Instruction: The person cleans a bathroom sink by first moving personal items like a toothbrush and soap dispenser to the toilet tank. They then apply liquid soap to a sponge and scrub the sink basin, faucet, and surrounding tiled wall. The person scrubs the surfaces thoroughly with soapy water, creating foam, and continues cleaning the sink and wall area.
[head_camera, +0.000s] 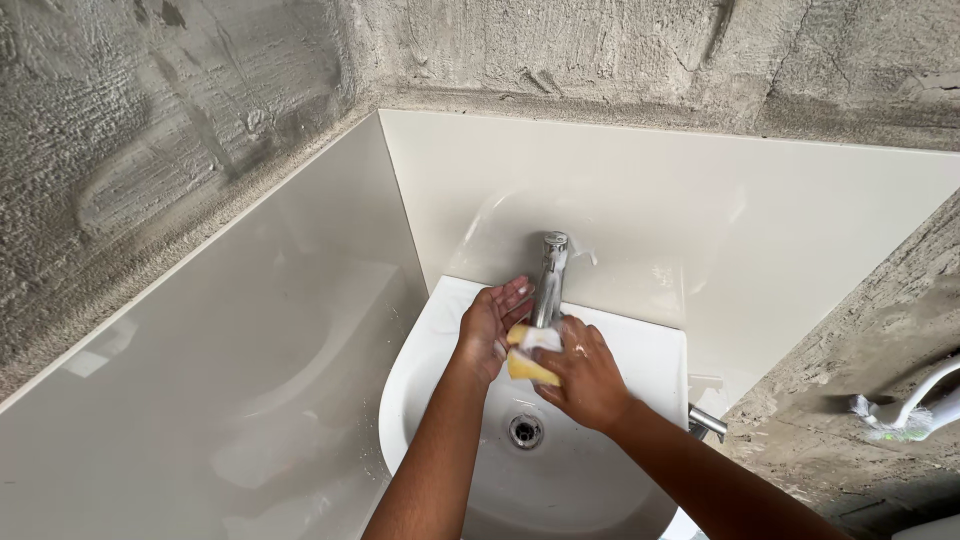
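Note:
A white wash basin sits in a tiled corner, with a chrome tap standing upright at its back. My right hand grips a yellow sponge with white foam on it, pressed low against the tap. My left hand is open with fingers stretched toward the tap, its palm touching the sponge's left side. Below both hands lies the metal drain.
Glossy cream tiles line the left and back walls, with rough grey concrete above. A chrome valve sticks out right of the basin. A white hose hangs at the far right on a concrete wall.

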